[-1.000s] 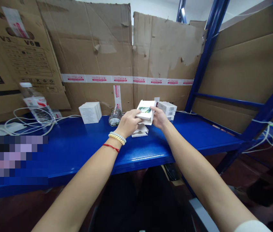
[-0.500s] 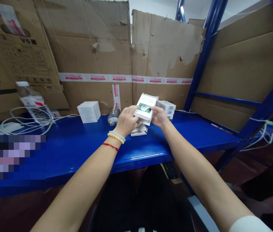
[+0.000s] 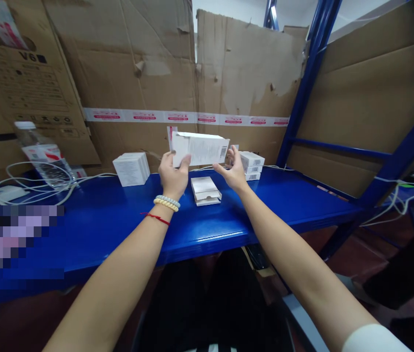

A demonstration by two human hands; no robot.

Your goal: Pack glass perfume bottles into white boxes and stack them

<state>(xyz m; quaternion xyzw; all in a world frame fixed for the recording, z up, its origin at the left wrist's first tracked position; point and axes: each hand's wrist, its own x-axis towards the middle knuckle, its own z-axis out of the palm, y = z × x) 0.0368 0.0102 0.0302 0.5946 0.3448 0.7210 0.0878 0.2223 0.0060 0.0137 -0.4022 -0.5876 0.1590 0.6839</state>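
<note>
White flat cardboard box [image 3: 200, 149] held up above blue metal shelf [image 3: 119, 220], left hand [image 3: 173, 173] pinching one end, right hand [image 3: 233, 171] at other. Best: firm grip, barcode side visible, clear of small white boxes [image 3: 206, 190] below.

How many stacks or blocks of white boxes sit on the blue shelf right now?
3: one block left of the left hand, one stack between the hands, one behind the right hand.
</note>
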